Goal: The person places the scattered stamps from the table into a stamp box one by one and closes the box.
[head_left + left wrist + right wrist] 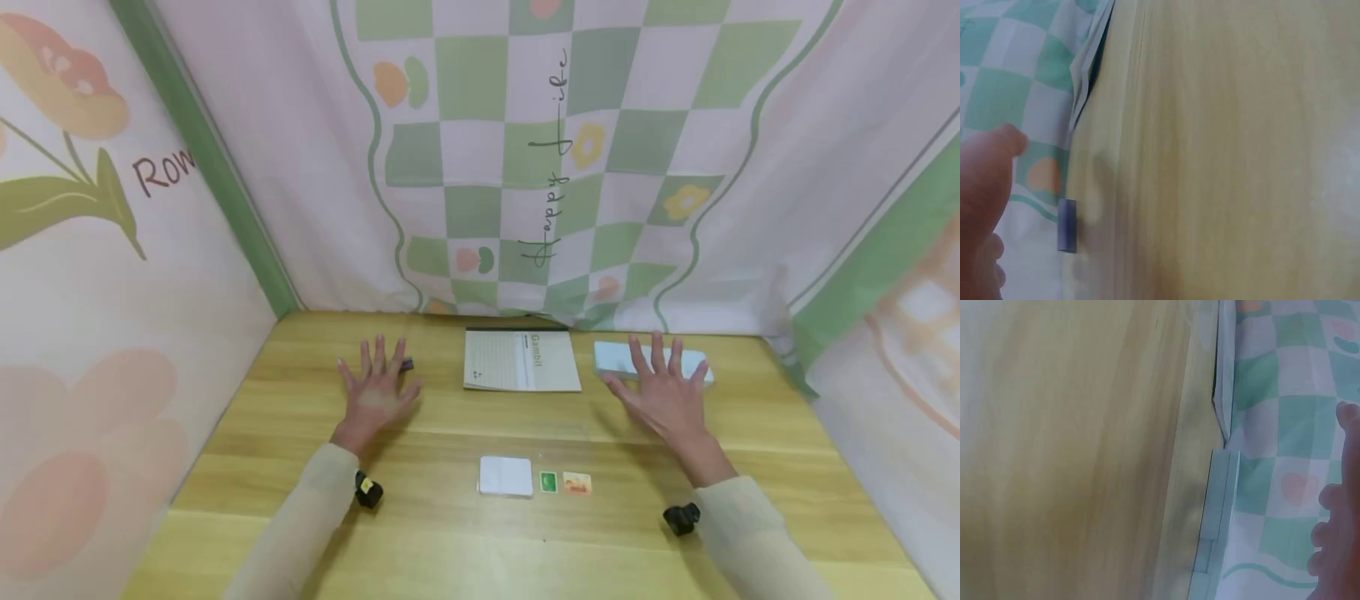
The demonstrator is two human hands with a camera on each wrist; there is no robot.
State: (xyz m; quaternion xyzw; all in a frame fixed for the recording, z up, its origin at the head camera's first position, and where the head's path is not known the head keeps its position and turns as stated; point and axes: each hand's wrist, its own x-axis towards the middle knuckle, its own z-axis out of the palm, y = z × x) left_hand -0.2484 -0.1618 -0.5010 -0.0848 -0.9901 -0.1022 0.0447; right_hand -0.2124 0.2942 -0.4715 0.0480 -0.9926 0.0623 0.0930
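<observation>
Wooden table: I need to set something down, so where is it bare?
Bare wood lies left of the flat white rectangle, toward the beige left sleeve, and right of the orange rectangular sticker, toward the black right-wrist camera. Crowded: the back, with the cream paper notebook and pale-blue oblong box partly hidden by the right hand.

You had two hands (372, 400), two wrist cameras (368, 492) and one table (442, 546). You also had one notebook (495, 362), one blue case (613, 358), one dark cylinder (407, 365), one white rectangle (506, 476) and two printed pieces (577, 483).
</observation>
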